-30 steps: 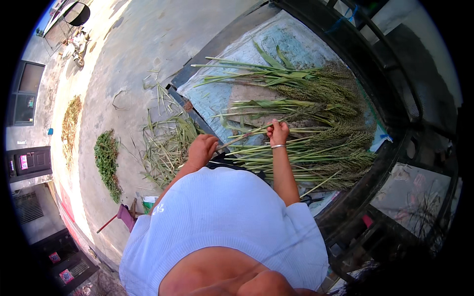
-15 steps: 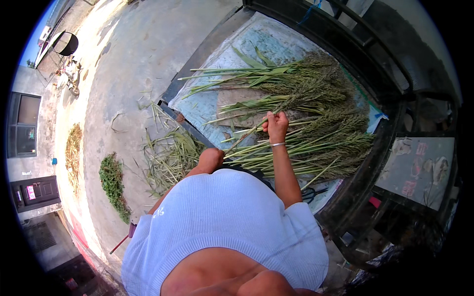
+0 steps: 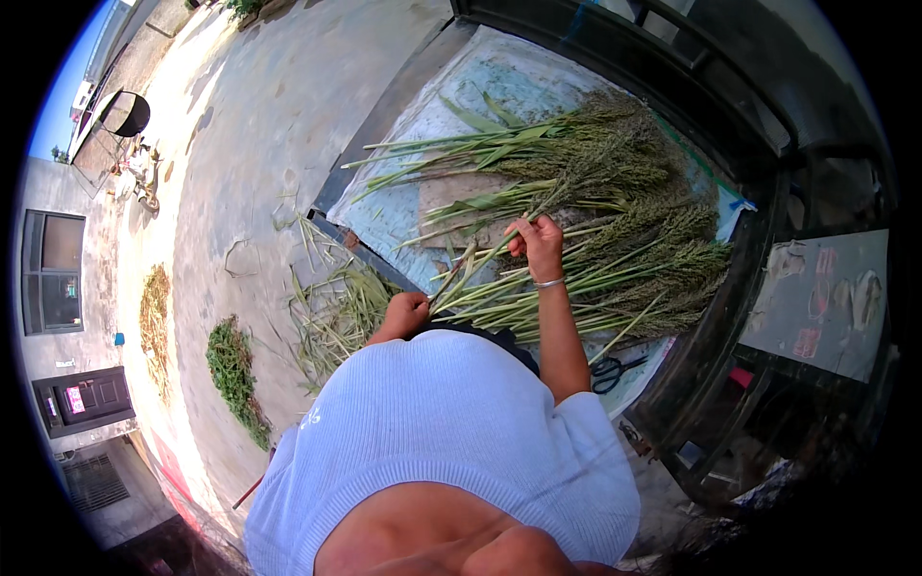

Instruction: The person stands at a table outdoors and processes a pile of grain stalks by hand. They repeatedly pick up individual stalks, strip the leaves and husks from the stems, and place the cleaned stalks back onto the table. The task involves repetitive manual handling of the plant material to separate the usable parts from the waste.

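My right hand pinches a green grain stalk partway along its length, with its bushy seed head pointing to the far right. A silver bracelet circles that wrist. My left hand is closed at the stalk's lower end, close to my body. Between the hands a narrow brownish strip, like a leaf sheath, stands apart from the stem. Beneath them, bundles of similar stalks with dark green heads lie on a pale blue-white sheet. What exactly the left fingers grip is partly hidden.
Stripped leaves litter the concrete floor at left, near a green plant heap and a dry brown heap. Black-handled scissors lie by my right forearm. A dark metal frame borders the sheet at right.
Between my hands the brownish strip has come away from the stem and now stands apart from it. Both hands stay nearly in place; the view has shifted slightly.
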A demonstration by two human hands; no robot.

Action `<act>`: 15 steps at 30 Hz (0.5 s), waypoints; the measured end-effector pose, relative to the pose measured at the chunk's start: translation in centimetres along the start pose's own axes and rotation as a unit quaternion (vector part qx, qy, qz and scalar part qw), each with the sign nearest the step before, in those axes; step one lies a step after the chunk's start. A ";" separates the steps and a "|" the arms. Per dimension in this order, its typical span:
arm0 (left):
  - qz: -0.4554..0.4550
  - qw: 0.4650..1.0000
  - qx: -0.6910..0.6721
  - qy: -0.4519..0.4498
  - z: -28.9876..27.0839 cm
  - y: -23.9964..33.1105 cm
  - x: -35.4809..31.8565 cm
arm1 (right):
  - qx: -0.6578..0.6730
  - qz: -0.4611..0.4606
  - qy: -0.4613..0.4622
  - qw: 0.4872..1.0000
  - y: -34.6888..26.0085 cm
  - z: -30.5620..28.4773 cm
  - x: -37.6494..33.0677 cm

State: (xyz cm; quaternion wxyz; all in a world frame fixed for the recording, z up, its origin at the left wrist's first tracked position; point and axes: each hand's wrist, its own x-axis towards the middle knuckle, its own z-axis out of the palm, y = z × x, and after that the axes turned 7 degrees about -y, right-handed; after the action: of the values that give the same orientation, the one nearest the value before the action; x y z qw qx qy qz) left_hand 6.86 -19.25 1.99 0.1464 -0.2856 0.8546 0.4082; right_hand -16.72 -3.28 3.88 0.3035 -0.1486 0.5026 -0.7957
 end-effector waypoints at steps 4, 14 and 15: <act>-0.067 0.991 -0.068 0.091 0.0 -5.6 1.6 | 0.024 -0.047 0.026 0.998 0.9 -0.7 -0.2; -0.207 0.876 0.186 0.395 -8.8 -12.8 0.2 | 0.070 -0.062 0.353 0.931 1.3 -7.2 0.2; -0.260 0.853 0.180 0.416 -10.8 -15.9 -1.3 | 0.077 -0.074 0.384 0.917 0.2 -8.9 -0.1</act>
State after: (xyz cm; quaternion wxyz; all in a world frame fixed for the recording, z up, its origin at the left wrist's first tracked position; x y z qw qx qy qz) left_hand 17.33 -35.26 -0.39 -0.0729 -0.6091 0.7888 0.0372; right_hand -21.43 3.02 -0.35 0.0377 0.1552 0.5053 -0.8480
